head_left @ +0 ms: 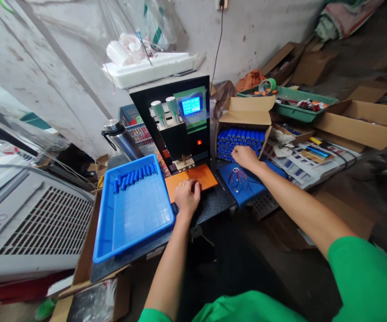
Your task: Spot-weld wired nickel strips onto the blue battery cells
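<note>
My left hand [187, 196] rests on the orange board [207, 175] in front of a black spot welder [175, 141]. Its fingers are curled, and whatever lies in them is hidden from above. At the open cardboard box [245, 117] of blue cylindrical battery cells [238, 136], my right hand [245, 157] has its fingers bent together against the front cells. I cannot see whether a cell is between them. Red and black wire leads [238, 179] lie on a blue cloth [257, 190] just below that hand. A blue tray [140, 210] holds several blue cells [135, 175] in a row.
A steel flask [123, 138] stands behind the tray. White foam [149, 69] lies on top of the welder, whose screen [191, 105] is lit. On the right are a green tray [300, 103] with parts and an open carton [361, 123]. A grilled white machine [42, 219] stands left.
</note>
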### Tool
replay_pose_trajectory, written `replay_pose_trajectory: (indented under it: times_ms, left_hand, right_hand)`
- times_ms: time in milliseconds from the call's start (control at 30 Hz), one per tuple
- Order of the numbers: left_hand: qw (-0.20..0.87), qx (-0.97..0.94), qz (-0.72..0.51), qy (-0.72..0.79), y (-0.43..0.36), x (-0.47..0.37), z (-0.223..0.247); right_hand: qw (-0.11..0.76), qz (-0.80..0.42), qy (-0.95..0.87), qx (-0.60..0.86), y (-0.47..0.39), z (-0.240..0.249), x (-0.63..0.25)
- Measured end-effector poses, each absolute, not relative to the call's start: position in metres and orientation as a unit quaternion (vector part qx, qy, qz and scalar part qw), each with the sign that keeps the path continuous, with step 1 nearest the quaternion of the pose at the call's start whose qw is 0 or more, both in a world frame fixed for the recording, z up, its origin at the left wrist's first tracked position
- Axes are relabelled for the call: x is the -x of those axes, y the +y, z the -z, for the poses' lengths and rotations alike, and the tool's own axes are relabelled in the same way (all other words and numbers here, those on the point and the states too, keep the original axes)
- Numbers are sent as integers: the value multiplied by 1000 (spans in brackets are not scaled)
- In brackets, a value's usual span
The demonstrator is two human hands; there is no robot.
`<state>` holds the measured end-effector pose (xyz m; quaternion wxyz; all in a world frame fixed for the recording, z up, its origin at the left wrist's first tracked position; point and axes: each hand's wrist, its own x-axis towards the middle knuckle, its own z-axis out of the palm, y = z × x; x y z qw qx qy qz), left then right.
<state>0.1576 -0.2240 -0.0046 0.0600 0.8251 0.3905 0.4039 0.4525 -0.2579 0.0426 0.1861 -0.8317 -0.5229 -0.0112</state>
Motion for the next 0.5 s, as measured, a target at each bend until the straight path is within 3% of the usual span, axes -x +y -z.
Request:
replay_pose_trajectory:
  times_ms: [200, 500]
  left_hand:
    - [56, -821, -391, 411, -226, -159, 4]
    - [50, -820, -380, 426, -224, -160, 3]
  right_hand:
    - [211, -136, -578, 777, -275, 9, -469]
    - [216, -106, -594, 767, -279, 20, -465]
